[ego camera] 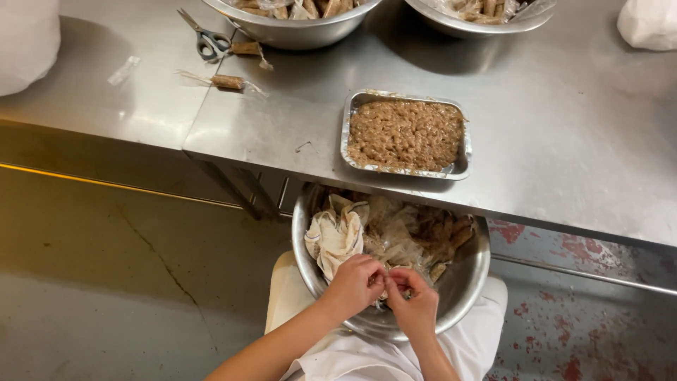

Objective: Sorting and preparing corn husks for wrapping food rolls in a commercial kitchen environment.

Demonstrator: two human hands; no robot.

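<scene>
Bench: brushed stainless-steel bench (564, 141), seen from above, with a grey concrete floor (106, 282) below it, cracked at the left and flecked with red paint at the right.
Lap bowl: round steel bowl (462, 282) is rested on the white-clothed lap, partly tucked under the bench edge; crumpled clear wrappers and brown pieces are held in it, with a cream cloth (333, 240) draped over its left rim.
Left hand: left hand (355, 282) is curled nearly closed over the near side of the bowl, its fingertips pinched on a small wrapped piece (384, 288).
Right hand: right hand (415, 300) is likewise curled, its fingers pinched on the same piece from the other side.
Wrapped piece: mostly hidden between the fingertips; its long axis and heading cannot be told.
Tray: rectangular foil tray (405, 134) of brown crumbly mixture is set just beyond the bowl, long axis across the view.
Left of bench: grey-handled scissors (206, 39) are laid with blades pointing up-left; a brown twisted-wrapper roll (227, 82) is laid nearby, long axis left to right.
Far edge: two larger steel bowls (296, 28) of wrapped pieces are cut off by the frame.
</scene>
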